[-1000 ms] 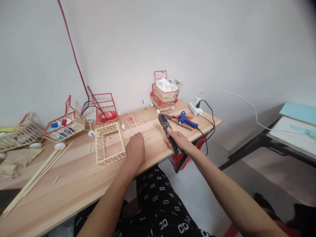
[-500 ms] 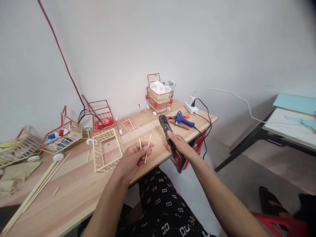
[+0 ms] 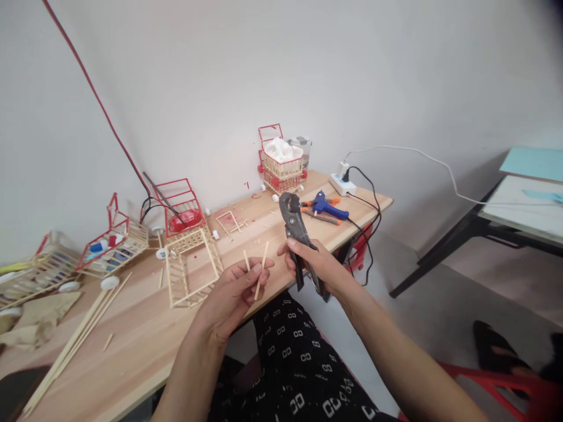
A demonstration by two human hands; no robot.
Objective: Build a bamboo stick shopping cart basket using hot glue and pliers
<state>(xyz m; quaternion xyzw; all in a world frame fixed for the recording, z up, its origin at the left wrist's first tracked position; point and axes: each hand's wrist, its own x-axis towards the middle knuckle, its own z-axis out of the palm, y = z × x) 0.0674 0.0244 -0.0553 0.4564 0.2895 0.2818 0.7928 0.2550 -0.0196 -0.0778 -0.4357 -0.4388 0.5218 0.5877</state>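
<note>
My left hand (image 3: 231, 291) is raised over the table's front edge, palm up, pinching two short bamboo sticks (image 3: 260, 275) between thumb and fingers. My right hand (image 3: 317, 265) grips the handles of dark metal cutting pliers (image 3: 294, 225), jaws pointing up and away, just right of the sticks. An unpainted stick-built basket frame (image 3: 193, 266) lies on the wooden table (image 3: 132, 334) left of my left hand.
Red-and-wood miniature carts (image 3: 281, 161) stand along the wall, one holding white pieces. A blue glue gun (image 3: 328, 206) and orange-handled pliers lie near a white power strip (image 3: 342, 183) with cables. Long bamboo skewers (image 3: 74, 340) lie at the left. Another desk (image 3: 519, 217) stands to the right.
My left hand picked up two short sticks from the table and turned palm up. My right hand lifted the cutting pliers off the table and brought them closer to the sticks.
</note>
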